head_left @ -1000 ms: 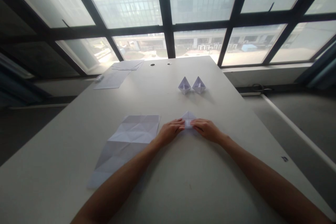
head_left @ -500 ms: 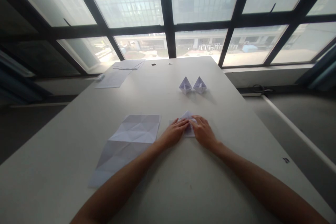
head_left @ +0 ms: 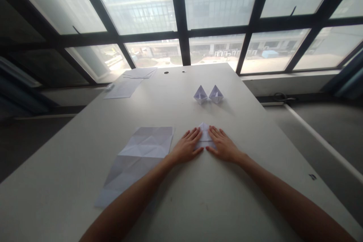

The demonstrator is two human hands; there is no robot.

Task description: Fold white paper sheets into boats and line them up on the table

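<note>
A small folded sheet of white paper (head_left: 204, 136) lies flat on the table, its pointed tip facing away from me. My left hand (head_left: 187, 145) rests flat over its left side, fingers stretched out. Over its right side my right hand (head_left: 222, 144) lies the same way, palm down with the fingers extended. Between the hands the paper's middle shows, with a crossways edge; its outer sides are hidden under my fingers. A larger creased sheet of paper (head_left: 141, 151) lies to the left, partly behind my left forearm.
Two folded paper shapes (head_left: 200, 95) with pointed tops stand farther back on the white table (head_left: 170, 106). Several loose paper sheets (head_left: 124, 87) lie at the far left, a small clear object (head_left: 109, 87) beside them. Large framed windows rise behind the table.
My hands have moved apart from the paper's middle and now lie flat on its two sides. A crossways edge now shows on the folded paper. The view has tilted slightly.
</note>
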